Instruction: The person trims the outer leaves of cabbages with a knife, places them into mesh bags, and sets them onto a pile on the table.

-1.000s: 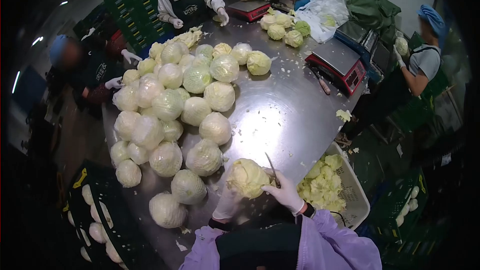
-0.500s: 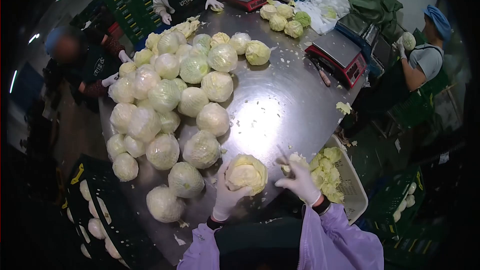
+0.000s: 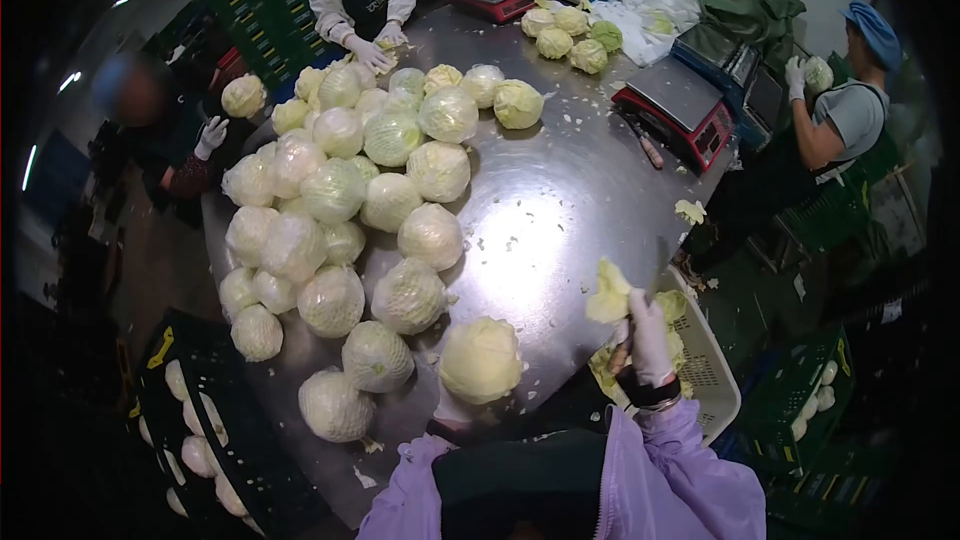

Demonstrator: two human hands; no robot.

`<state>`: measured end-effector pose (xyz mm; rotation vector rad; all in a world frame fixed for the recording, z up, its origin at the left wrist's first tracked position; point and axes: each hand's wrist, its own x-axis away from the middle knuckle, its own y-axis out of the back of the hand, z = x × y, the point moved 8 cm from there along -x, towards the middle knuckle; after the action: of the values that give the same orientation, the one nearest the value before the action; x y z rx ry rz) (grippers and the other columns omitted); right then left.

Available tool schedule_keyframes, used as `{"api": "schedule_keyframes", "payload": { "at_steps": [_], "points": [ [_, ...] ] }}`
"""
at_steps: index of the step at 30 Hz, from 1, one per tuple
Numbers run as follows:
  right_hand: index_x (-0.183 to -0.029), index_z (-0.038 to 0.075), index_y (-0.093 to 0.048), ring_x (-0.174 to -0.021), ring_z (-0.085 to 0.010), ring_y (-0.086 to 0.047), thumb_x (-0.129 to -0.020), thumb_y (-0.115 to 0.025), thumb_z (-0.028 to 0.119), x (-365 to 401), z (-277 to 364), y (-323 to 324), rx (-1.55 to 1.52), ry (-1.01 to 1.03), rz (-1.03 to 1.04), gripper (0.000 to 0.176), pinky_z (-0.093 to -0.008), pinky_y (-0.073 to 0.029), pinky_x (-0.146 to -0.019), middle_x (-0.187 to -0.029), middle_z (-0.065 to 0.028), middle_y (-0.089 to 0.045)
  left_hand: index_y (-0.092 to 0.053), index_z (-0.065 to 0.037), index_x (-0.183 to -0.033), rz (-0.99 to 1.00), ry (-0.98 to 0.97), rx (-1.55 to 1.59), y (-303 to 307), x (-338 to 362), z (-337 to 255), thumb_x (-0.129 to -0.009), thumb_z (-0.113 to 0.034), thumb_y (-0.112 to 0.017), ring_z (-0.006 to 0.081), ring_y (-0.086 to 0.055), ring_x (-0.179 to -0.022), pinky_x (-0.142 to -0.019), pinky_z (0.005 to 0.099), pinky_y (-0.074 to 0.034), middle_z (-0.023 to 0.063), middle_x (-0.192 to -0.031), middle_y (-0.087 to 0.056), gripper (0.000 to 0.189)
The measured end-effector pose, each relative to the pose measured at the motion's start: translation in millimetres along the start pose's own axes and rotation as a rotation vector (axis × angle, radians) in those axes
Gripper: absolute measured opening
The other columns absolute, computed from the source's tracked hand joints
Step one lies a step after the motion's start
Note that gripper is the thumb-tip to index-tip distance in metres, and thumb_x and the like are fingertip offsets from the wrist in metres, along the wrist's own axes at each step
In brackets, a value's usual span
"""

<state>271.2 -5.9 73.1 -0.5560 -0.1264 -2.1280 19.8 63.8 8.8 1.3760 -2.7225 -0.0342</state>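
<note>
My left hand (image 3: 455, 408), in a white glove, is mostly hidden under the near side of a pale yellow-green cabbage (image 3: 480, 360) that it holds at the table's front. Its fingers are covered by the cabbage. My right hand (image 3: 652, 340), also gloved, grips a loose cabbage leaf (image 3: 608, 294) above the white basket's near corner. A knife with a brown wooden handle (image 3: 620, 350) is in the same hand; its blade cannot be made out.
Many wrapped cabbages (image 3: 333, 190) crowd the left of the metal table (image 3: 560, 180). A white basket (image 3: 715, 380) of leaves stands at right. Red scales (image 3: 690, 105) and another knife (image 3: 650, 152) lie farther back. Green crates (image 3: 190, 420) flank me. Co-workers stand around the table.
The cabbage in my left hand has turned, showing a smooth rounded side. My right hand has moved right toward the basket with a leaf. At far left, a co-worker's cabbage is now off the pile.
</note>
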Motion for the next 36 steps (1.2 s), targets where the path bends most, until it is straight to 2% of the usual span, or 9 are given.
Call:
{"api": "schedule_keyframes", "payload": {
  "at_steps": [2,3,5,8,11,16,22,24,36],
  "points": [
    [-0.088,0.0,-0.057,-0.05,-0.0086,-0.052,-0.097,-0.05,0.024,-38,-19,52,0.353,0.226,-0.117,0.026,-0.0223,-0.038,-0.047,-0.06,-0.0029,-0.056,-0.042,-0.006,-0.131,0.13,0.176,1.467,-13,5,15,-0.095,-0.044,-0.042,0.0291,-0.057,-0.105,-0.095,0.0521,-0.045,0.0183,-0.127,-0.05,0.052],
    [-0.1,0.001,-0.061,-0.05,-0.0079,-0.052,-0.095,-0.053,0.021,-41,-20,64,0.796,0.567,-0.209,0.022,-0.0229,-0.038,-0.047,-0.063,-0.0038,-0.059,-0.042,-0.006,-0.131,0.127,0.165,1.468,-12,3,6,-0.095,-0.044,-0.042,0.0291,-0.057,-0.105,-0.095,0.0521,-0.045,0.0183,-0.127,-0.05,0.052],
    [-0.121,0.005,-0.056,-0.056,-0.0082,-0.056,-0.093,-0.056,0.021,-26,-27,49,0.749,0.395,-0.046,0.032,-0.0215,-0.041,-0.049,-0.074,-0.0039,-0.065,-0.042,-0.006,-0.131,-0.002,0.001,0.574,1,-3,-26,-0.095,-0.04,-0.047,0.0292,-0.058,-0.107,-0.093,0.0482,-0.048,0.018,-0.126,-0.052,0.05],
    [-0.141,0.004,-0.034,-0.06,-0.0101,-0.06,-0.095,-0.055,0.033,15,-65,-31,0.023,-0.087,0.487,0.058,-0.0199,-0.044,-0.05,-0.094,-0.0073,-0.066,-0.037,-0.007,-0.136,-0.091,0.197,1.154,-1,-6,-18,-0.095,-0.035,-0.05,0.0299,-0.056,-0.114,-0.094,0.0443,-0.049,0.0178,-0.128,-0.051,0.051],
    [-0.137,0.008,-0.039,-0.054,-0.0093,-0.051,-0.094,-0.044,0.056,10,-127,-72,-0.11,-0.192,0.762,0.065,-0.0209,-0.04,-0.047,-0.104,-0.0079,-0.063,-0.028,-0.008,-0.144,0.001,0.206,0.762,-2,-9,8,-0.097,-0.034,-0.048,0.0286,-0.046,-0.126,-0.099,0.0419,-0.046,0.0155,-0.142,-0.038,0.058],
    [-0.132,0.011,-0.041,-0.056,-0.0055,-0.046,-0.092,-0.043,0.061,-41,-140,-85,-0.651,-0.534,0.511,0.064,-0.0178,-0.041,-0.046,-0.09,-0.0022,-0.056,-0.03,-0.005,-0.144,-0.112,0.268,0.523,26,5,-4,-0.096,-0.026,-0.052,0.0252,-0.04,-0.131,-0.103,0.0381,-0.041,0.0106,-0.145,-0.034,0.057],
    [-0.133,0.005,-0.039,-0.052,-0.0051,-0.045,-0.091,-0.048,0.059,-139,-75,-78,-0.469,-0.218,0.34,0.069,-0.0243,-0.048,-0.049,-0.11,-0.0081,-0.061,-0.043,0.001,-0.132,-0.703,-0.137,-0.599,123,10,-38,-0.078,-0.021,-0.072,0.0372,-0.043,-0.123,-0.103,0.0395,-0.038,0.022,-0.132,-0.044,0.065],
    [-0.137,0.003,-0.036,-0.076,-0.014,-0.056,-0.093,-0.05,0.051,-162,-59,-82,-0.42,-0.044,0.272,0.067,-0.0313,-0.051,-0.086,-0.117,-0.0102,-0.06,-0.042,0.003,-0.132,-0.79,-0.039,-0.923,148,3,-35,-0.082,-0.028,-0.068,0.0357,-0.039,-0.129,-0.108,0.0413,-0.032,0.0223,-0.134,-0.044,0.065],
    [-0.134,0.001,-0.044,-0.056,-0.0072,-0.055,-0.098,-0.049,0.033,-92,-144,-167,0.017,-0.302,0.684,0.049,-0.02,-0.042,-0.046,-0.085,-0.0006,-0.06,-0.045,-0.008,-0.135,-0.538,-0.092,-0.814,108,-1,-18,-0.076,-0.023,-0.076,0.0345,-0.037,-0.13,-0.108,0.0409,-0.032,0.0175,-0.14,-0.039,0.069]
  ]
}}
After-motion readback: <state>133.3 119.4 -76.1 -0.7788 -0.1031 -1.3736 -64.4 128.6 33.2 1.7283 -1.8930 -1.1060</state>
